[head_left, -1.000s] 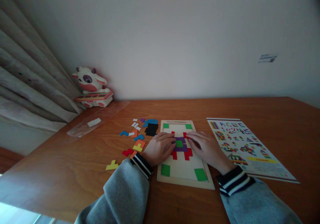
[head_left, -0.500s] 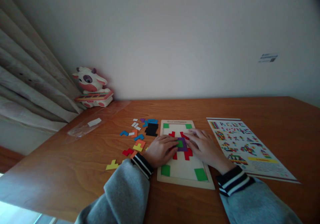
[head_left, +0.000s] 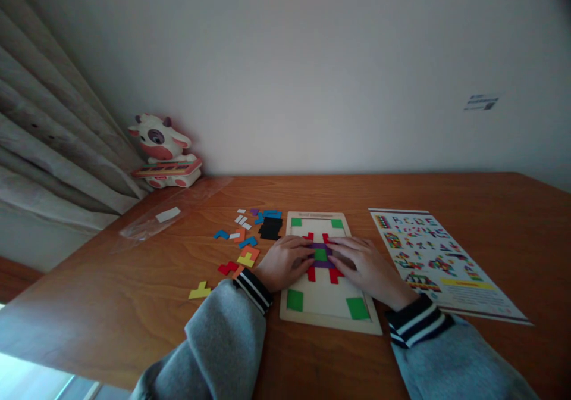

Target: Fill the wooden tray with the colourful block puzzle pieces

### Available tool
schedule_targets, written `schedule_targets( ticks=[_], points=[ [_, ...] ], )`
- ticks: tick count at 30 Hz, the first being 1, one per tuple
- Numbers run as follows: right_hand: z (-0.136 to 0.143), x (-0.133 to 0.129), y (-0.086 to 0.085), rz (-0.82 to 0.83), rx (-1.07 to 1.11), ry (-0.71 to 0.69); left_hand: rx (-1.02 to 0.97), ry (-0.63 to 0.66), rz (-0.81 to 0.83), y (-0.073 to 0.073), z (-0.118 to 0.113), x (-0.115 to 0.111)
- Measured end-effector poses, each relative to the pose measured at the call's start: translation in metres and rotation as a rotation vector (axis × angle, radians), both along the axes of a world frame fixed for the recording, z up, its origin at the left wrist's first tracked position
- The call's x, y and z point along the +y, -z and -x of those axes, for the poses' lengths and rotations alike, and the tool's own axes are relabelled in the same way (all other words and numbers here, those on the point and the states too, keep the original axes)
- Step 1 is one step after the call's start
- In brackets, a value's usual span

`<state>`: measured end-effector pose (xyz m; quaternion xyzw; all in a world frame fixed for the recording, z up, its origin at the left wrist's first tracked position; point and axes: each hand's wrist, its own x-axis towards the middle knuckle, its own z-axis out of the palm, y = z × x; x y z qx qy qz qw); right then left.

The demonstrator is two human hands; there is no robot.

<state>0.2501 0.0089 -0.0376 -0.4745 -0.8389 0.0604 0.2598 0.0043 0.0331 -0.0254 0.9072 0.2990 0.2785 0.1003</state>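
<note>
Midway up the board (head_left: 328, 300) | your left hand (head_left: 284, 261) and right hand (head_left: 368, 267) flank purple pieces (head_left: 323, 264) and red pieces (head_left: 311, 275) around a green square (head_left: 320, 255), likely to steady them | fingers curved, thumbs apart; whether they grip, I cannot tell | sheet (head_left: 446, 263) beside, likely for viewing

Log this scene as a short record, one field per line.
Left hand: at the left side of flat purple pieces and red pieces
Right hand: at their right side
Pale wooden board: flat green squares in four corners
Loose pieces: flat, multicoloured, left of board, including yellow T-shape
White printed sheet: right of board
White cow toy: back left, with keyboard
</note>
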Motion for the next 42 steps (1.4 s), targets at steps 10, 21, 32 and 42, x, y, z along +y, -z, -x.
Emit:
schedule_targets(
  ticks=[10, 21, 32, 42],
  points=[
    [0.0025, -0.0038, -0.0036, -0.033, 0.021, -0.015, 0.035, 0.015, -0.035, -0.0013, -0.0012, -0.0008],
    [0.0022, -0.0025, -0.0018, -0.022, -0.007, -0.03, 0.057, -0.004, -0.052, -0.0006, -0.0017, -0.0021],
    [0.0025, -0.004, -0.0026, -0.033, 0.008, -0.021, 0.077, -0.009, -0.027, -0.0027, -0.0025, -0.0036],
    [-0.0022, -0.0039, 0.0019, -0.061, -0.053, -0.046, 0.102, -0.006, 0.008, -0.0045, -0.0001, -0.0048]
  ],
)
